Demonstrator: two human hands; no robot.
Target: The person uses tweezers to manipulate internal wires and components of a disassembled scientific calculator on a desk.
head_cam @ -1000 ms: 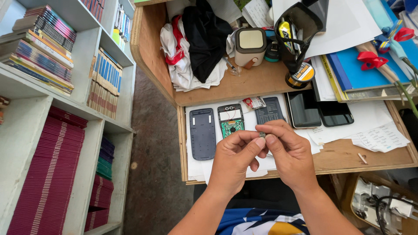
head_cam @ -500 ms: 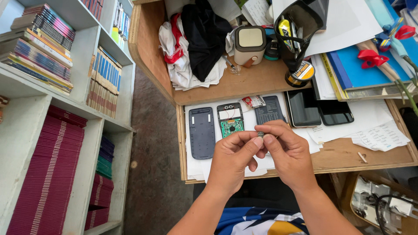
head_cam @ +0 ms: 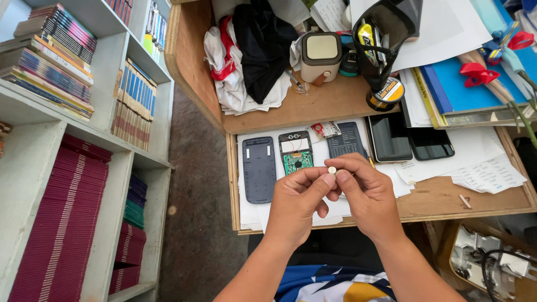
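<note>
Head view is showing both hands raised together over the near edge of the desk [head_cam: 447, 204], fingertips meeting on a small round silvery cell [head_cam: 332, 169]. Thumb and forefinger of the left hand [head_cam: 296, 204] are closing on it from one side, those of the right hand [head_cam: 366, 196] are pinching it from the other, so the cell is sitting clamped between the four tips, just above and in front of the opened device. Judging from so slight a grip on so small and smooth a disc, it is likely to slip if either pinch is loosening while the other is turning it; it would then be dropping onto the white paper [head_cam: 249, 210] or past the desk edge to the floor, where it would be hard to find among the clutter. Below the fingertips the circuit board [head_cam: 295, 152] is lying face up between the dark back cover [head_cam: 259, 169] and the keypad panel [head_cam: 347, 140]; a careless press there could be bending a contact. Both palms are facing inward, remaining fingers curling loosely under, wrists bending slightly upward, and the bare forearms are rising from the lower frame and converging toward the middle. Two dark phones [head_cam: 408, 140] are lying well apart to the right.
</note>
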